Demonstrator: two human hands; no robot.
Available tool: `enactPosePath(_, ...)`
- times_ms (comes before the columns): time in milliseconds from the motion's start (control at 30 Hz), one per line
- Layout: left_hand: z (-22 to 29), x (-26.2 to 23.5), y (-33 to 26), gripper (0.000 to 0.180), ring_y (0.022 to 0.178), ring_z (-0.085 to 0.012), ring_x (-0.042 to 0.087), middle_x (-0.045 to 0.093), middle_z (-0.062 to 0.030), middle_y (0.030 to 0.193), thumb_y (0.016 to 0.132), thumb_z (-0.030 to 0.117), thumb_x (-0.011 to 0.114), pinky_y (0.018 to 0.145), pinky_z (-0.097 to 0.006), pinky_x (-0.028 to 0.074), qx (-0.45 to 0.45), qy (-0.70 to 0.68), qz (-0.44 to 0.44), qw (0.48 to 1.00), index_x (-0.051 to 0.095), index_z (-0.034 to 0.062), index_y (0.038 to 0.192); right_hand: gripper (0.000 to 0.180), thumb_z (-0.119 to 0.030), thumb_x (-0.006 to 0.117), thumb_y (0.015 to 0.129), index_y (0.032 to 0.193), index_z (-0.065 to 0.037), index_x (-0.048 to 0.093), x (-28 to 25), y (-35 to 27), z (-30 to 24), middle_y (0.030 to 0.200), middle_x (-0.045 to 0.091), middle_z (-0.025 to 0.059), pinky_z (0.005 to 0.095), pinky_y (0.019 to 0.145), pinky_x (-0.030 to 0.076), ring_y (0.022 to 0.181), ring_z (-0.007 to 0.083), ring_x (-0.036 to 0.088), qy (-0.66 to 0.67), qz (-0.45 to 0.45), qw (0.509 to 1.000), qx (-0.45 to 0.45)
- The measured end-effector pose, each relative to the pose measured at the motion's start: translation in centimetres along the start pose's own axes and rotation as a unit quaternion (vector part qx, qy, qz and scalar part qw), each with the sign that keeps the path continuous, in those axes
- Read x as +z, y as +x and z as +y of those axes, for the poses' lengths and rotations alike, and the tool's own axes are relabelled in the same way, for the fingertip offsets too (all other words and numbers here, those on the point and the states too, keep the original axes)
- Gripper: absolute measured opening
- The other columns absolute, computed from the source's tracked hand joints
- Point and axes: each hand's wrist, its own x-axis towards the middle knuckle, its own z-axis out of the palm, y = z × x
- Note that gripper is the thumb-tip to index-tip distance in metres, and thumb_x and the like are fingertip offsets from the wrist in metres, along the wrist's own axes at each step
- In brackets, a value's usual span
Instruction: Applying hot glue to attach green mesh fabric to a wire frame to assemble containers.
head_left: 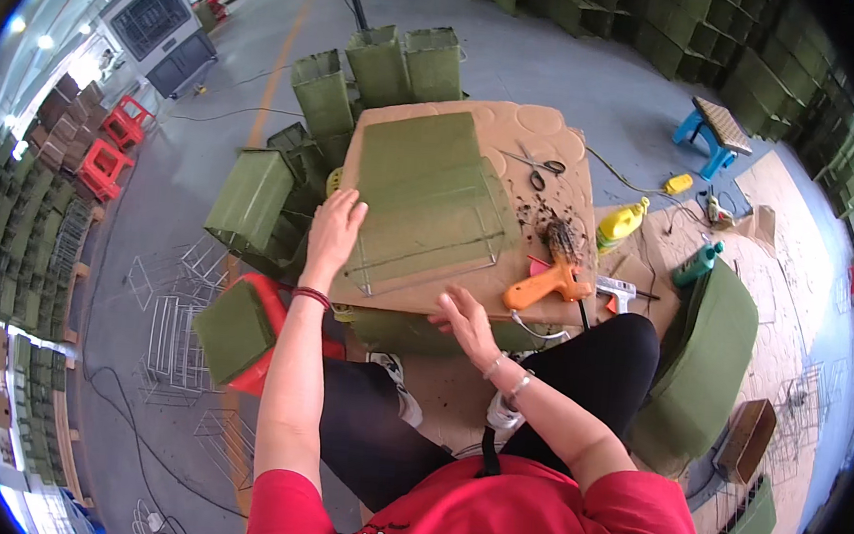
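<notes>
A green fabric-like sheet (421, 151) lies on the cardboard-topped work table (548, 131) before me. On its nearer part rests a thin wire frame (427, 267), boxy in outline. My left hand (334, 238) is at the left edge of the sheet and frame, fingers stretched out; I cannot tell if it touches them. Just off the table's front edge hovers my right hand (465, 325), fingers apart, holding nothing. To the right of the sheet lies an orange glue gun (546, 284), its front end by a dark, crusted lump (562, 239). Black-handled scissors (538, 169) lie farther back.
Green open boxes (377, 67) stand behind and left of the table. A yellow bottle (621, 224), a white glue gun (622, 292) and a green bottle (698, 264) are at the right. Wire frames (178, 343) and a red stool (256, 379) sit at the left.
</notes>
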Motion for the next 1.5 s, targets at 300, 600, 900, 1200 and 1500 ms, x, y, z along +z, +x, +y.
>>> enactPosePath(300, -0.4, -0.8, 1.7, 0.035, 0.102, -0.0322, 0.056, 0.062, -0.0177, 0.107, 0.090, 0.029, 0.056, 0.089, -0.039, 0.044, -0.025, -0.072, -0.009, 0.997, 0.062, -0.0002, 0.110, 0.059, -0.027, 0.050, 0.096, 0.137, 0.005, 0.023, 1.7, 5.5, -1.0, 0.139, 0.035, 0.0208, 0.0356, 0.087, 0.049, 0.114, 0.0284, 0.054, 0.252, -0.042, 0.963, 0.090)
enactPosePath(600, 1.0, -4.9, -3.6, 0.047, 0.069, -0.0233, 0.068, 0.069, -0.0178, 0.078, 0.088, 0.026, 0.059, 0.067, -0.032, 0.051, -0.142, -0.201, -0.107, 0.963, 0.052, -0.0042, 0.124, 0.043, -0.009, 0.049, 0.093, 0.131, 0.007, 0.039, -4.9, 12.9, -4.9, 0.129, 0.051, 0.0175, 0.0366, 0.096, 0.044, 0.117, 0.0245, 0.052, 0.219, -0.174, 0.959, 0.051)
enactPosePath(900, -0.4, -5.3, -3.1, 0.032, 0.076, -0.0114, 0.065, 0.069, -0.0090, 0.082, 0.089, 0.015, 0.061, 0.065, -0.024, 0.050, -0.159, -0.287, 0.016, 0.945, 0.059, -0.0058, 0.113, 0.016, -0.014, 0.050, 0.092, 0.095, -0.003, 0.060, -8.5, 7.9, -3.8, 0.086, 0.062, 0.0040, 0.0237, 0.062, 0.045, 0.072, 0.0118, 0.059, 0.191, 0.240, 0.950, -0.061)
enactPosePath(1200, -3.1, 0.6, 4.2, 0.067, 0.125, -0.0327, 0.044, 0.047, -0.0234, 0.133, 0.089, 0.041, 0.058, 0.104, -0.038, 0.034, -0.135, -0.227, 0.130, 0.956, 0.039, -0.0045, 0.134, 0.035, -0.031, 0.062, 0.089, 0.100, 0.003, 0.062, 1.0, 0.2, -2.7, 0.082, 0.064, 0.0058, 0.0253, 0.065, 0.047, 0.073, 0.0123, 0.061, 0.094, 0.012, 0.995, -0.002)
enactPosePath(1500, -4.0, 2.9, 4.0, 0.078, 0.126, -0.0263, 0.043, 0.044, -0.0174, 0.137, 0.087, 0.048, 0.060, 0.106, -0.035, 0.031, -0.195, -0.372, 0.045, 0.906, 0.032, -0.0030, 0.139, 0.052, -0.035, 0.068, 0.083, 0.111, 0.005, 0.051, 6.1, 1.7, -2.7, 0.096, 0.065, 0.0129, 0.0307, 0.072, 0.051, 0.083, 0.0196, 0.063, 0.051, 0.083, 0.995, -0.030)
